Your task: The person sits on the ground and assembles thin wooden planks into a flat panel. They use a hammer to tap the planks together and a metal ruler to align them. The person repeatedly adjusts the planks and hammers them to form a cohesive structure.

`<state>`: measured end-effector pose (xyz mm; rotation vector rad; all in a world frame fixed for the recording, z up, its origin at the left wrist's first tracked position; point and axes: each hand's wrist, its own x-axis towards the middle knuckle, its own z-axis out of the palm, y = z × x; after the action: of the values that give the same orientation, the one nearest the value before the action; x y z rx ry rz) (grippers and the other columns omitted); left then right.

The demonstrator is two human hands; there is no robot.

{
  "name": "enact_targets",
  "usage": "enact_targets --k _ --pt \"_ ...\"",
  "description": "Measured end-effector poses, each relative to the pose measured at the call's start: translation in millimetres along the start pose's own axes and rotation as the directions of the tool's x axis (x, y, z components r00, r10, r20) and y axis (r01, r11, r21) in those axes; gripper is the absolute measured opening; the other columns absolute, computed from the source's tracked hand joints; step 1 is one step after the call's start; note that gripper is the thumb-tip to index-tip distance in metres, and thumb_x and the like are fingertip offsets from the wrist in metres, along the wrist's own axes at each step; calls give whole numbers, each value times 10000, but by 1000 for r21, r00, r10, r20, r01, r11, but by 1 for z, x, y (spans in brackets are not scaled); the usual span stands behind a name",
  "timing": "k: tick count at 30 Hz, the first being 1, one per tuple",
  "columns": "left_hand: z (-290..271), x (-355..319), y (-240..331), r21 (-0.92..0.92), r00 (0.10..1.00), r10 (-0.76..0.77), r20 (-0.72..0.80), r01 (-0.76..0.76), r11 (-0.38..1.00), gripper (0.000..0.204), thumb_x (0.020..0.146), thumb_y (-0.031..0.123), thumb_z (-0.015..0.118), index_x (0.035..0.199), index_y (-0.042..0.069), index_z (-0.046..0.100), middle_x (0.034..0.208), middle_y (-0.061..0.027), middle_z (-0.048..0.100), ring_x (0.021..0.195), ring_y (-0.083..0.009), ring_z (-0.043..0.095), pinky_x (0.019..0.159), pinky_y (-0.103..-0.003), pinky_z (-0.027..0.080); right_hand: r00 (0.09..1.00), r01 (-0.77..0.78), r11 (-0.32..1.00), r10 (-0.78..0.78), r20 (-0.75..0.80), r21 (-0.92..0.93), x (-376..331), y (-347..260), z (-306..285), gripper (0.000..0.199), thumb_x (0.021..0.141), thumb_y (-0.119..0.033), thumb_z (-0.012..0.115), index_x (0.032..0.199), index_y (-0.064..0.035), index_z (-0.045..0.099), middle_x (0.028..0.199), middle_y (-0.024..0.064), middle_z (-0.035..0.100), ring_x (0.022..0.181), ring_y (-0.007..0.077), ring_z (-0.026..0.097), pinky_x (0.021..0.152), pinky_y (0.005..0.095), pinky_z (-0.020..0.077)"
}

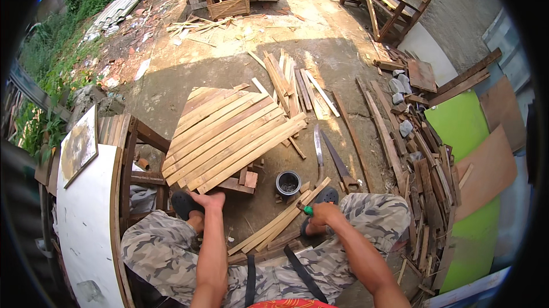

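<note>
A panel of pale wooden slats point(229, 131), its corners cut at an angle, rests tilted in front of me on reddish wood blocks point(243, 182). My left hand point(209, 198) grips its near lower edge, the fingertips partly hidden there. My right hand point(326, 214) is closed around a tool with a green handle point(308, 210); its small dark end points left, too small to name surely. Below that hand lie several loose slats point(274, 222). Between the panel and my right foot stands a dark bucket point(288, 183) with small dark bits inside.
A machete point(318, 148) and a handsaw point(338, 165) lie beyond my right foot. Farther off is a pile of slats point(289, 82). Scrap wood point(426, 194) lines the right side. At my left stands a white-topped table point(86, 211); a wooden bench point(386, 2) is far right.
</note>
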<state>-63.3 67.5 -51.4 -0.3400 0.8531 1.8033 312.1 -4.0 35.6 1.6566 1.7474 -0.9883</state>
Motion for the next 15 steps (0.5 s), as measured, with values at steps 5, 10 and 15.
enact_targets --k 5,10,15 --pt "6 -3 14 -27 997 -76 -16 76 997 899 883 829 399 1538 217 464 1589 -20 438 1451 -309 389 1204 -547 274 995 8 997 0 98 -81 4 -4 0 319 768 -250 692 1016 -70 777 1072 169 754 1023 352 725 819 455 583" --pt "11 16 21 -20 957 -160 242 169 985 826 899 779 420 1493 215 518 1521 -49 518 1367 -342 488 1142 -584 361 1000 -1 997 2 4 -71 12 -8 -9 340 744 -238 695 1035 -84 781 1081 158 757 1025 342 728 812 441 584" --pt "9 20 21 -16 961 -177 210 185 983 755 912 728 433 1450 213 560 1470 -42 568 1318 -344 532 1108 -588 399 1000 22 997 -23 -16 -76 16 -9 -12 352 743 -249 692 1038 -79 780 1083 158 758 1027 342 728 822 443 583"
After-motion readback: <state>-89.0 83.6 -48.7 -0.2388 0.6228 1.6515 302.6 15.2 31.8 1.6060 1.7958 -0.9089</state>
